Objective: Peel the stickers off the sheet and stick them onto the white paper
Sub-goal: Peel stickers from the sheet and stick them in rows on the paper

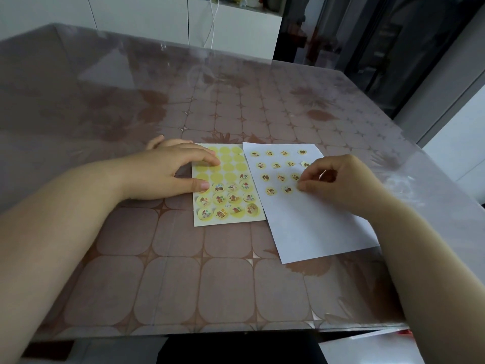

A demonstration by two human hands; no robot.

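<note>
Right hand [341, 182] curls its fingertips onto the paper [315, 227], holding what I cannot tell; the unpinned paper could slide, skewing placement.

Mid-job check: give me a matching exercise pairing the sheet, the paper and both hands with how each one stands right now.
Things:
1. sticker sheet
2. white paper
3. left hand
4. right hand

States:
a. lies right of the sheet, with rows of stickers stuck on
b. fingers flat, pressing the sheet's upper left
c. top rows peeled bare, lower rows filled
d. fingertips curled down onto the paper

Pairs: 1-c, 2-a, 3-b, 4-d
</note>
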